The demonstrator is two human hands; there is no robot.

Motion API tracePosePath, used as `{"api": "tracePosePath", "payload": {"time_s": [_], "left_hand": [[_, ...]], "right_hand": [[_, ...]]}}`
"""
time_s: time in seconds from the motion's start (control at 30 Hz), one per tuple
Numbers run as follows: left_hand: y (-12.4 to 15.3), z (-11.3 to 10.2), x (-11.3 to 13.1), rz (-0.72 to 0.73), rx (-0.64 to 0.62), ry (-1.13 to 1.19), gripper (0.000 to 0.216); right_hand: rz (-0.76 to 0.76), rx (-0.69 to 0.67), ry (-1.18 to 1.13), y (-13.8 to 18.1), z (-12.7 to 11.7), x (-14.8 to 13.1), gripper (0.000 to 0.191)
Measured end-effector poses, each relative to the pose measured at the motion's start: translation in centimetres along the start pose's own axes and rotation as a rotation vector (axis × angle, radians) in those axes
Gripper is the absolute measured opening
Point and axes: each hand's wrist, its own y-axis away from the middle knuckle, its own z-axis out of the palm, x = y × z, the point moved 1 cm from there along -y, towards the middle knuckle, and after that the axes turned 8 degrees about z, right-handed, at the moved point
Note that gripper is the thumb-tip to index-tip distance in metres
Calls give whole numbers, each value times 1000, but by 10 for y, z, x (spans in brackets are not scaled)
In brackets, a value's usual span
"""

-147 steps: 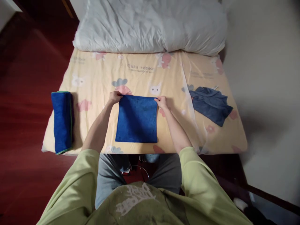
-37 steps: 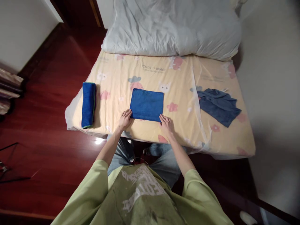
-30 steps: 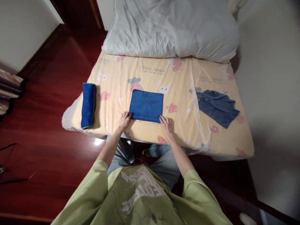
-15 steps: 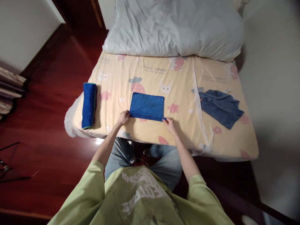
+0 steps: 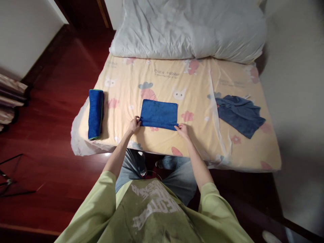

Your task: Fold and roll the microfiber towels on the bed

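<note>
A small blue towel (image 5: 159, 111) lies flat on the bed, its near edge turned up into a narrow fold. At the left end of that fold, my left hand (image 5: 134, 125) has its fingers closed on the corner. My right hand (image 5: 182, 130) pinches the fold's right end between thumb and fingers. Further left rests a rolled blue towel (image 5: 95, 114) with green edging. Over on the right, a crumpled dark blue cloth (image 5: 241, 115) lies in loose folds, apart from both hands.
The bed (image 5: 121, 98) has a yellow patterned sheet under a clear plastic cover. A grey-white quilt (image 5: 187, 30) is piled at its far end. Thin black stand legs (image 5: 10, 182) reach in at lower left, over the red wooden floor (image 5: 55, 141).
Both hands stay at the ends of the towel's near edge, and their fingers have shifted slightly. The folded strip looks a little wider. The camera view has moved a little.
</note>
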Motion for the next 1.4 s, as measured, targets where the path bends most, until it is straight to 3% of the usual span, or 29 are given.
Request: {"api": "tracePosePath", "payload": {"time_s": [0.1, 0.23, 0.37, 0.5, 0.7, 0.83, 1.03, 1.13, 1.27, 1.4], "left_hand": [[5, 4, 7, 17, 62, -26, 27], [20, 7, 14, 169, 97, -83, 37], [30, 8, 14, 400, -71, -104, 56], [31, 9, 14, 394, -97, -135, 72], [22, 16, 27, 243, 6, -143, 63], [21, 13, 24, 220, 63, -96, 60], [31, -4, 11, 302, -34, -24, 50], [39, -7, 9, 255, -50, 31, 36], [40, -5, 10, 142, 6, 67, 26], [25, 2, 11, 53, 61, 62, 26]], "right_hand": [[-6, 67, 34, 7, 3, -2, 42], [-295, 177, 178, 28, 5, -6, 32], [-494, 34, 369, 47, 4, -7, 47], [-548, -9, 434, 52, -1, -8, 53], [-489, 43, 333, 39, 5, -10, 59], [-442, 54, 235, 32, 8, -10, 61], [-438, -14, 150, 41, -5, 0, 57], [-416, -21, 119, 49, -9, 7, 45], [-258, 1, 36, 46, -5, 9, 28], [-112, 21, -32, 26, 4, 4, 38]]}}
